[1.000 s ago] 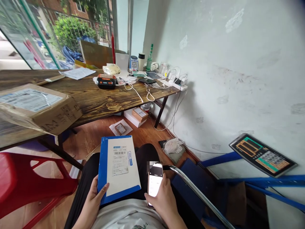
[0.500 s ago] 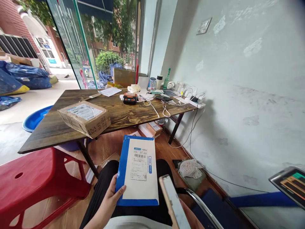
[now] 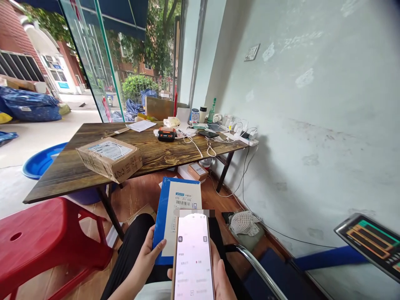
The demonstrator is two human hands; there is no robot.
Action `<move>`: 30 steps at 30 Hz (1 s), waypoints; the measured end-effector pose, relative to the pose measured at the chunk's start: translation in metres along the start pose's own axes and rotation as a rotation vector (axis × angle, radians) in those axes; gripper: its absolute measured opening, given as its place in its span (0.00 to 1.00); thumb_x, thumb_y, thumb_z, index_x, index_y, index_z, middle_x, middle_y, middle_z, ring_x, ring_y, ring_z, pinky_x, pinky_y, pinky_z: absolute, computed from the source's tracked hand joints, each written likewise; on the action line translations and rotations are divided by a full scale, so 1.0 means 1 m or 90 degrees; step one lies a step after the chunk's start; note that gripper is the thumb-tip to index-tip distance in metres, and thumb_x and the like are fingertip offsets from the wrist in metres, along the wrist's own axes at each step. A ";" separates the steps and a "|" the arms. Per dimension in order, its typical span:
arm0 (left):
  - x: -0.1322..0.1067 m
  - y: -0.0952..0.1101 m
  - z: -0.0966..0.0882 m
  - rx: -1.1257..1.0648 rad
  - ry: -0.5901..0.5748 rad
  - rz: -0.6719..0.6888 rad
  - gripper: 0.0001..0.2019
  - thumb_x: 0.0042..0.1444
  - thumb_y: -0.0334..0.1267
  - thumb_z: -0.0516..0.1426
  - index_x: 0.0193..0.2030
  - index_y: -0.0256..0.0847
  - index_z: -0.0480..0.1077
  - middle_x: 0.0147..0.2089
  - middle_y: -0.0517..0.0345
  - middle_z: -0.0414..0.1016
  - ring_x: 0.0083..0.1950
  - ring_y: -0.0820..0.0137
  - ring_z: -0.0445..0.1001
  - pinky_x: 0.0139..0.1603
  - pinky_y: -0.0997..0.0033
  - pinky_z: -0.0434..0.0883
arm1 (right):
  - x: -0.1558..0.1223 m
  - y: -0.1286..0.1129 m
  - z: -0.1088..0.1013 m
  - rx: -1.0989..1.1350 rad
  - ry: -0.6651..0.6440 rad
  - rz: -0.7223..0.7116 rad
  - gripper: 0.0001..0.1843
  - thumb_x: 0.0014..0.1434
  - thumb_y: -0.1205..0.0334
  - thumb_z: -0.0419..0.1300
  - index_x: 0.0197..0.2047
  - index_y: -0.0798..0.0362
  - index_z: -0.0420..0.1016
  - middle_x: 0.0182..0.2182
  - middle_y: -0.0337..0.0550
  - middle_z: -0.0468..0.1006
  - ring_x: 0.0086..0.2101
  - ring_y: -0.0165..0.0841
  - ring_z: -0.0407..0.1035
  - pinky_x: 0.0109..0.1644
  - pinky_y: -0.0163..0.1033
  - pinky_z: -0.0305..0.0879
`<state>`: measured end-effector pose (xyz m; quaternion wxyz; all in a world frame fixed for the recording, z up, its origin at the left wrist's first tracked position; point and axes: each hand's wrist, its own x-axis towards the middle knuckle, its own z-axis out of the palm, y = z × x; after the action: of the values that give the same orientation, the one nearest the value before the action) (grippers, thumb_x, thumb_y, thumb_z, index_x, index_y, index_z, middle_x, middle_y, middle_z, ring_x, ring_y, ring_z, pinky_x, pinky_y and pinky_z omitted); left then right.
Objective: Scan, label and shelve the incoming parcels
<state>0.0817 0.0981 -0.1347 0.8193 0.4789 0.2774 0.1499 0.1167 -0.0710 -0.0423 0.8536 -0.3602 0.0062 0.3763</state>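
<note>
My left hand (image 3: 149,252) grips a flat blue-and-white cardboard mailer (image 3: 168,212) by its left edge, thumb on top. The mailer rests over my lap, with a shipping label and barcode facing up. My right hand (image 3: 220,268) is wrapped round a smartphone (image 3: 194,258), held upright above the mailer's lower right part. Its lit screen faces me and shows a pale page with small text. The phone covers much of the label and the mailer's lower right corner.
A taped brown box (image 3: 111,157) sits on the wooden table (image 3: 175,155), near a black-and-orange device (image 3: 166,134) and several cables. To the left stands a red stool (image 3: 46,233). A chair's metal armrest (image 3: 256,266) and a display panel (image 3: 371,243) are at the right.
My right hand has brought the phone leftward and upright over the mailer, its screen now in plain view. The left hand keeps its hold. The whole view has shifted slightly.
</note>
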 end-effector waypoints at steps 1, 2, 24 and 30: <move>0.000 0.001 0.001 0.000 -0.003 0.001 0.37 0.41 0.54 0.68 0.55 0.45 0.58 0.54 0.51 0.76 0.53 0.59 0.75 0.47 0.68 0.74 | 0.000 0.000 0.001 -0.004 -0.003 -0.002 0.46 0.49 0.28 0.58 0.65 0.44 0.59 0.50 0.52 0.79 0.37 0.48 0.78 0.46 0.58 0.72; -0.001 0.002 0.002 -0.001 -0.004 -0.001 0.37 0.41 0.54 0.68 0.55 0.45 0.58 0.53 0.51 0.76 0.53 0.58 0.75 0.48 0.66 0.74 | 0.000 -0.001 0.002 -0.008 -0.009 -0.001 0.48 0.49 0.27 0.58 0.66 0.44 0.56 0.49 0.53 0.79 0.37 0.49 0.78 0.44 0.57 0.73; 0.003 -0.020 -0.012 -0.005 -0.035 0.021 0.32 0.51 0.49 0.64 0.59 0.48 0.56 0.56 0.52 0.73 0.59 0.59 0.71 0.61 0.62 0.66 | -0.005 -0.002 0.011 -0.080 -0.053 -0.012 0.48 0.48 0.47 0.66 0.68 0.47 0.51 0.48 0.54 0.78 0.42 0.50 0.76 0.43 0.55 0.74; 0.005 -0.025 -0.016 -0.012 -0.034 0.009 0.33 0.50 0.50 0.64 0.60 0.50 0.55 0.56 0.55 0.74 0.58 0.61 0.72 0.59 0.65 0.68 | -0.005 -0.003 0.012 -0.084 -0.060 -0.003 0.48 0.48 0.47 0.66 0.68 0.46 0.52 0.49 0.53 0.78 0.42 0.50 0.76 0.44 0.55 0.73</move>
<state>0.0760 0.0995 -0.1642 0.8297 0.4769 0.2509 0.1455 0.1122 -0.0684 -0.0299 0.8281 -0.3978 -0.0595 0.3904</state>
